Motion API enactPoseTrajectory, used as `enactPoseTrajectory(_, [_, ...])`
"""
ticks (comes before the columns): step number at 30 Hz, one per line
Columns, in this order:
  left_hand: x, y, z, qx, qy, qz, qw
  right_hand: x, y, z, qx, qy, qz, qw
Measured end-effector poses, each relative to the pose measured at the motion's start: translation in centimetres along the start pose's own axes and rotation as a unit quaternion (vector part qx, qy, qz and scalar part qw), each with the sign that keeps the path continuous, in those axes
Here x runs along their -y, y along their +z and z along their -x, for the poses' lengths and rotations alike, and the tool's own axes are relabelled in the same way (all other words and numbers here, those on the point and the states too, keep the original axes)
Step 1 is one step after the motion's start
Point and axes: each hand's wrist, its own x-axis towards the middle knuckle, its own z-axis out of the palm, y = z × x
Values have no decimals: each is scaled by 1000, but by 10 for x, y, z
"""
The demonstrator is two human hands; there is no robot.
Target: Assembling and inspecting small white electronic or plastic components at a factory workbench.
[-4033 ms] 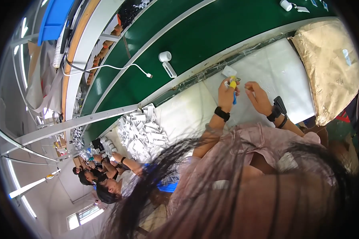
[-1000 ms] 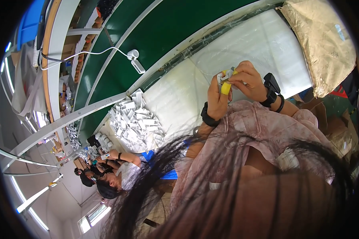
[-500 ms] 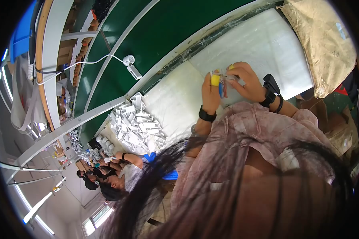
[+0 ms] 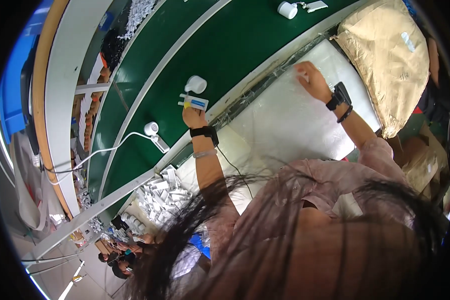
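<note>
Out over the green belt, my left hand (image 4: 193, 117) closes on a flat white rectangular part (image 4: 197, 103) with a blue strip. A yellow cover shows on one of its fingers. Just beyond the part is a white cup-shaped piece (image 4: 196, 84), seemingly joined to it; the joint is hard to make out. My right hand (image 4: 313, 84) is above the white padded work surface (image 4: 265, 105), its fingers curled together at the tips. Whatever they pinch, if anything, is too small to name.
On the green belt (image 4: 220, 45) lie a corded white round-headed device (image 4: 151, 129) and another white cup-shaped piece (image 4: 287, 9). White parts are heaped (image 4: 164, 195) left of the padding. A brown paper-covered bundle (image 4: 385, 60) sits at right. Other people work at far lower left.
My hands have parted. The left has moved left and out over the belt with the white part; the right has risen slightly over the padding. The view has shifted.
</note>
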Motion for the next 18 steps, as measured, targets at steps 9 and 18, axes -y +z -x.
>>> enactPoseTrajectory(9, [43, -32, 90, -27, 201, -169, 964, -161, -16, -206, -182, 61, 98, 977])
enactPoseTrajectory(18, [74, -22, 177, 16, 50, -202, 978, -111, 36, -251, 21, 97, 127, 987])
